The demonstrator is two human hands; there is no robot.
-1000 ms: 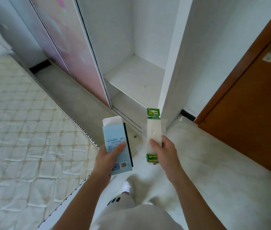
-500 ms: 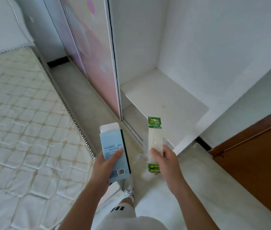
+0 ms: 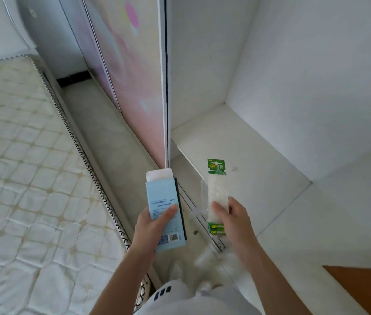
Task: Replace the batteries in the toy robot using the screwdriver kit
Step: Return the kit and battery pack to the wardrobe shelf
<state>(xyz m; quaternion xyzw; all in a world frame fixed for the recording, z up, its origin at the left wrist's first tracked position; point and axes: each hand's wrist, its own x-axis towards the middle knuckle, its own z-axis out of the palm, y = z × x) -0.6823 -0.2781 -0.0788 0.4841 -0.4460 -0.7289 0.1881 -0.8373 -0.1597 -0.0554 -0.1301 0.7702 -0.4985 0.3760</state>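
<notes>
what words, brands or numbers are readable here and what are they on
"GP": green card topping the battery pack, in the right hand; characters beside it blurred.
"GP": green batteries at the pack's bottom.
Blue box in the left hand: print and barcode digits too small to read.

The mattress (image 3: 21, 178) lies at the left. A strip of floor (image 3: 102, 137) runs between it and the wardrobe's sliding door (image 3: 130, 76). To the right of that door, the wardrobe compartment stands open, with a shelf (image 3: 236, 151) inside it. A room door (image 3: 366, 289) sits in the lower right corner. In front of the person, the left hand (image 3: 150, 226) holds the screwdriver kit box (image 3: 162, 196) upright. Just to its right and apart from it, the right hand (image 3: 236, 221) holds the battery pack (image 3: 217, 189) upright, above the wardrobe's floor track (image 3: 202, 219).
</notes>
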